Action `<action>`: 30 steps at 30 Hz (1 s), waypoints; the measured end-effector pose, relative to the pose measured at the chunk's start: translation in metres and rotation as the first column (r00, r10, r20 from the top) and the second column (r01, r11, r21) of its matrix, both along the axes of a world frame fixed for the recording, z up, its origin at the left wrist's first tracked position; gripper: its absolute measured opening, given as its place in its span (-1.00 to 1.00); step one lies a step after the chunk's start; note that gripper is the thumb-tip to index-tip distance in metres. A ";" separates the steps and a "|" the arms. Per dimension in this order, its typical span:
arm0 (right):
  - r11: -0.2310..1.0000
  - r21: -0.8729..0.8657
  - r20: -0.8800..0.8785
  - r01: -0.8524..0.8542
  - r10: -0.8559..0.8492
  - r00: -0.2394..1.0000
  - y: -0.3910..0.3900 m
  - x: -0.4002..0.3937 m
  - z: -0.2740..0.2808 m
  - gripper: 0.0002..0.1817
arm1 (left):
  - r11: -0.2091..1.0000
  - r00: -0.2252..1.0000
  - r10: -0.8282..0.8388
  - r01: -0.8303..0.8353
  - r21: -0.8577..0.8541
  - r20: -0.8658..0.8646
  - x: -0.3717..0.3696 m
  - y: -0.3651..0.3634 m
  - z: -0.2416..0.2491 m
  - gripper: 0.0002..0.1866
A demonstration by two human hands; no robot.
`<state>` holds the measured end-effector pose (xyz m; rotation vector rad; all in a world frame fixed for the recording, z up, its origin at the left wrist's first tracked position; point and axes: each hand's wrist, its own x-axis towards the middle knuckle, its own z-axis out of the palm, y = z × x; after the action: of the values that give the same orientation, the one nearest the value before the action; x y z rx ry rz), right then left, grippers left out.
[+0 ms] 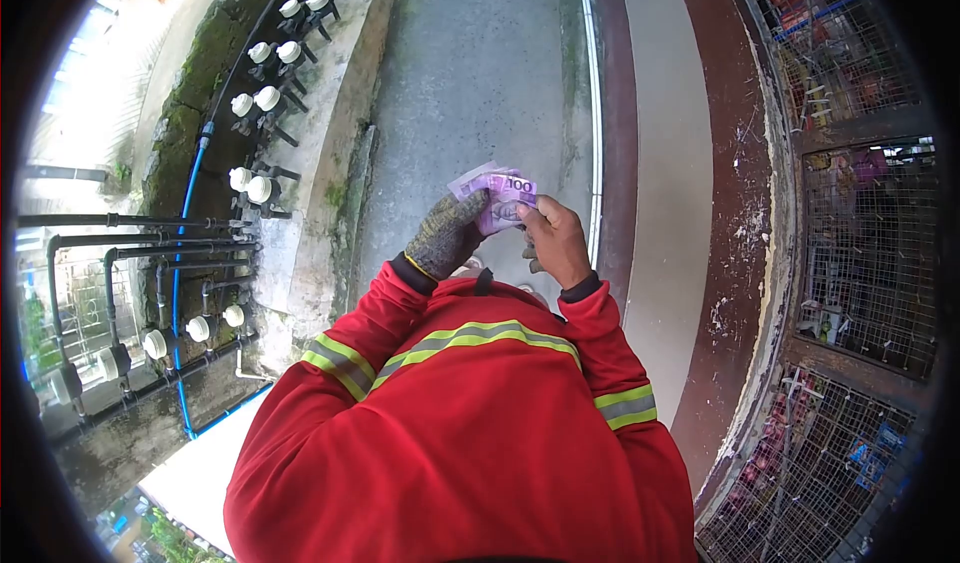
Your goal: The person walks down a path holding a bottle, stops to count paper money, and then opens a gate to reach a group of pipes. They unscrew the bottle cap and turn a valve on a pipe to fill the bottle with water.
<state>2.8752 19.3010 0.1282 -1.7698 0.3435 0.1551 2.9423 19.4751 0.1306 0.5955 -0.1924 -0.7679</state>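
Observation:
Purple banknotes (507, 199), one showing "100" in part, are held between both hands in front of the red jacket with reflective stripes. My left hand (445, 235), in a grey knitted glove, pinches the notes at their left side, its thumb over them. My right hand (557, 242) is bare and grips their right edge between thumb and fingers. Grey glove material (532, 254) hangs just under the right hand; how it is held cannot be made out. The notes overlap and look folded or crumpled at the lower part.
White-capped water meters (267, 99) with black pipes and a blue pipe (190, 188) line the wall at left. A concrete path (470, 73) runs ahead. Wire-mesh windows (868, 253) with goods behind them stand at right, beside a maroon and grey strip.

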 end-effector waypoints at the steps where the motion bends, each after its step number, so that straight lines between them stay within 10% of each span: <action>1: 1.000 -0.020 0.023 -0.007 0.007 1.000 -0.002 -0.001 -0.003 -0.79 | 1.000 1.000 -0.007 0.006 0.026 0.016 0.001 -0.001 -0.002 -0.37; 25: 0.997 0.072 0.517 -0.034 -0.008 0.856 -0.016 -0.016 -0.003 -0.70 | 0.940 0.856 0.234 -0.321 -0.117 -0.461 0.011 -0.009 -0.021 -0.56; 30: 0.847 0.510 0.074 0.151 -0.219 0.973 -0.045 -0.050 0.020 -0.65 | 0.946 0.899 0.306 -0.324 -0.006 -0.314 0.013 0.003 -0.012 -0.45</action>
<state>2.8255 19.2558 0.1478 -1.2126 0.3419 -0.0130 2.9553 19.4785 0.1183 0.4284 0.1703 -0.5276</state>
